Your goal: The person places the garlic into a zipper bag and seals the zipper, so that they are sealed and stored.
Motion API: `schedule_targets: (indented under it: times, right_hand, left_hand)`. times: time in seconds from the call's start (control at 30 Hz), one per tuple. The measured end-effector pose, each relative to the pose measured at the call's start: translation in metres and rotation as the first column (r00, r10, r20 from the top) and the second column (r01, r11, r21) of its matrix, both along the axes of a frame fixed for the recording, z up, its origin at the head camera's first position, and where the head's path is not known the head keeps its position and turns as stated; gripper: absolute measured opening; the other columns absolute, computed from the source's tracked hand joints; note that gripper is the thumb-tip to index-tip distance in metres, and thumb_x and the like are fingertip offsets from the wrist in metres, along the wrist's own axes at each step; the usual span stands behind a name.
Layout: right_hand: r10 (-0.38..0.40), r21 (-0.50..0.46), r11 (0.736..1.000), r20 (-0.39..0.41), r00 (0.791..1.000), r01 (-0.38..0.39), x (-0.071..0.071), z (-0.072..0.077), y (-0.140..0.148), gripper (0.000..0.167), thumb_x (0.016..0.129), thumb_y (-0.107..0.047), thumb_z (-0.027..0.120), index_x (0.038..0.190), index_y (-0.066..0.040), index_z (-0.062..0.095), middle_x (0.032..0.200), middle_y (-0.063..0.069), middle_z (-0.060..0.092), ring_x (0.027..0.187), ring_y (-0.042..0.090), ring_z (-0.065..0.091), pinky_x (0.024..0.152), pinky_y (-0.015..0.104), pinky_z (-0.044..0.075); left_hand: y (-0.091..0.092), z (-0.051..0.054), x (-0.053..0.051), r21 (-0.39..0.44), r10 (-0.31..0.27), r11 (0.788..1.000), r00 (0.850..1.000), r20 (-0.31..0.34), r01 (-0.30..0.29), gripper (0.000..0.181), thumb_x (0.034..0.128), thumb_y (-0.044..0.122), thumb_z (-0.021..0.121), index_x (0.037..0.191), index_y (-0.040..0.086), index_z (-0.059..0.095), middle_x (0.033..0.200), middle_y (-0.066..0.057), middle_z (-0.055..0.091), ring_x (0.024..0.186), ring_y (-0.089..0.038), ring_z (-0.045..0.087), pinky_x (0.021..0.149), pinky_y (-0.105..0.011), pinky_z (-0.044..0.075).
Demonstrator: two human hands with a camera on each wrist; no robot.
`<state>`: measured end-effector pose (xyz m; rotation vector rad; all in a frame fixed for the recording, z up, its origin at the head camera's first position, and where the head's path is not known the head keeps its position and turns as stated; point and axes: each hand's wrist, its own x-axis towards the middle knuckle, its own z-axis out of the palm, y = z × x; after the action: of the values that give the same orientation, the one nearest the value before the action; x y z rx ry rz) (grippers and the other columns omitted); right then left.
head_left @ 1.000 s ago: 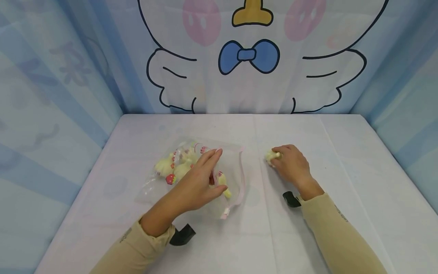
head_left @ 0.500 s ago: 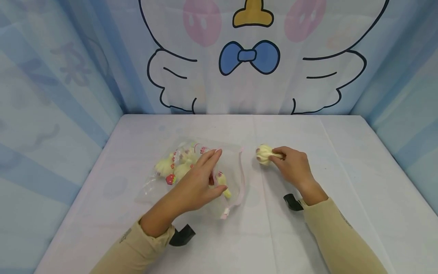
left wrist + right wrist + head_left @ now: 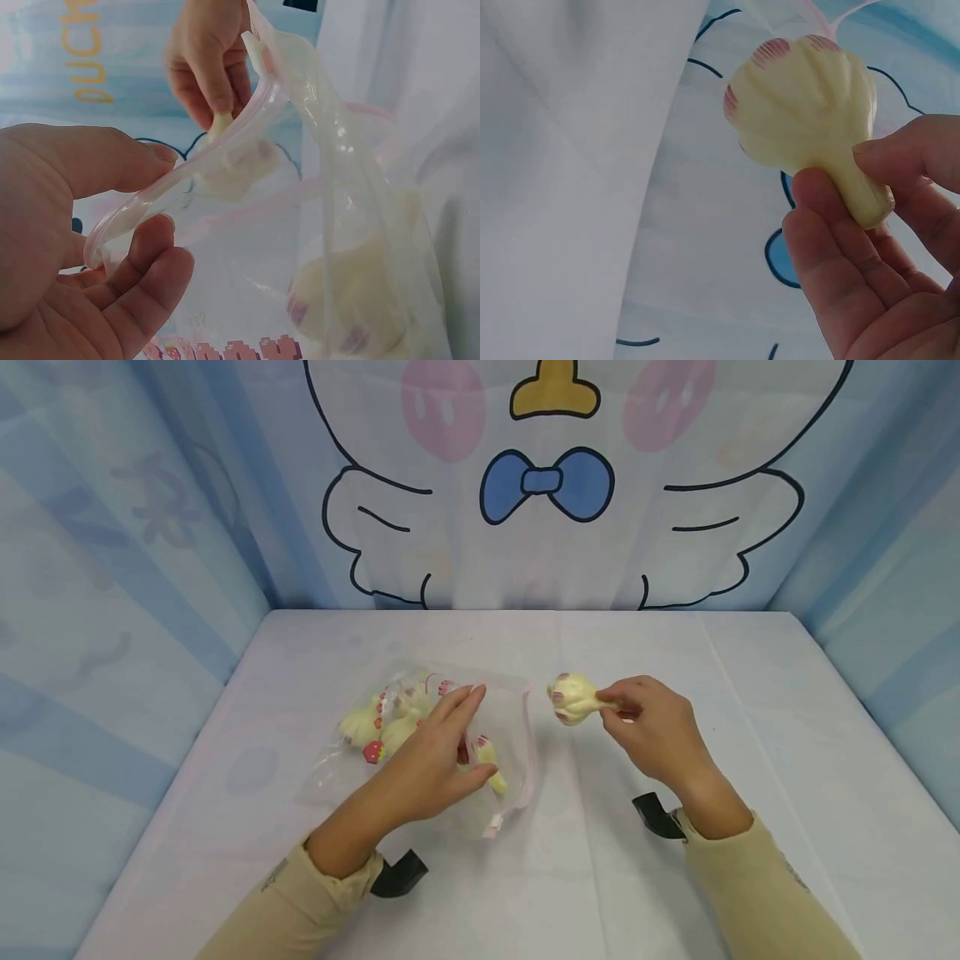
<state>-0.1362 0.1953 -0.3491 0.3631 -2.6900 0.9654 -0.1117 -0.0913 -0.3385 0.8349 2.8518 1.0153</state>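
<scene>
My right hand (image 3: pixel 651 731) pinches a garlic bulb (image 3: pixel 573 697) by its stem, between thumb and fingers. The bulb is pale yellow with purple-red streaks; in the right wrist view the garlic bulb (image 3: pixel 802 105) hangs above the stem, clear of the table. My left hand (image 3: pixel 423 768) lies over a clear zip bag (image 3: pixel 510 710), and in the left wrist view its thumb and curled fingers hold the pink-edged mouth of the bag (image 3: pixel 337 150) spread apart. Several pale garlic bulbs (image 3: pixel 345 300) lie inside the bag, partly hidden by the left hand.
A white cloth-covered table (image 3: pixel 675 877) lies beneath both hands. Behind it hangs a curtain (image 3: pixel 540 560) with a cartoon duck. Blue-white curtains (image 3: pixel 112 677) stand at the sides. Black straps (image 3: pixel 400 874) sit at the wrists.
My right hand has lifted the garlic bulb off the table and brought it a little left, toward the bag. My left hand and the bag stay where they were.
</scene>
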Motion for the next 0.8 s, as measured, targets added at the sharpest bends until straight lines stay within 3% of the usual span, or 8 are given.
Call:
schedule_targets:
  times: [0.17,0.37,0.53,0.8]
  right_hand:
    - [0.046,-0.02,0.999,-0.086,0.995,-0.048,0.013,0.007,0.001,0.017,0.086,0.005,0.068,0.1,0.002,0.076,0.102,0.011,0.067,0.085,0.024,0.069,0.076,0.036,0.058]
    - [0.106,-0.059,0.992,-0.063,0.992,-0.11,0.027,0.01,0.001,0.021,0.083,0.007,0.068,0.1,-0.002,0.078,0.102,0.005,0.069,0.079,0.015,0.064,0.069,0.013,0.05]
    - [0.156,-0.093,0.983,-0.023,0.988,-0.157,0.032,0.009,-0.002,0.024,0.083,0.008,0.066,0.099,-0.005,0.079,0.102,0.001,0.069,0.081,0.01,0.064,0.07,0.014,0.051]
    - [0.186,-0.11,0.977,0.042,0.982,-0.181,0.036,0.004,-0.008,0.025,0.085,0.009,0.064,0.103,-0.002,0.078,0.105,0.003,0.068,0.085,0.015,0.067,0.073,0.019,0.054]
  left_hand:
    - [0.0,-0.001,0.0,0.001,-0.001,1.0,1.0,0.003,0.001,0.089,0.0851,0.02,0.082,0.154,-0.003,0.031,0.155,-0.019,0.034,0.138,-0.032,0.04,0.108,-0.049,0.039]
    - [0.0,0.001,-0.001,0.003,-0.003,1.0,1.0,0.007,0.003,0.089,0.0855,0.02,0.082,0.155,-0.003,0.03,0.155,-0.018,0.033,0.137,-0.031,0.04,0.107,-0.047,0.04]
    - [0.0,0.002,-0.001,0.002,-0.003,1.0,1.0,-0.001,0.003,0.089,0.0851,0.02,0.082,0.155,-0.003,0.03,0.155,-0.019,0.033,0.136,-0.031,0.041,0.107,-0.047,0.041]
    - [0.0,0.002,0.0,0.009,0.004,1.0,1.0,-0.007,-0.004,0.089,0.0845,0.019,0.082,0.154,-0.004,0.032,0.155,-0.019,0.034,0.131,-0.03,0.045,0.105,-0.046,0.042]
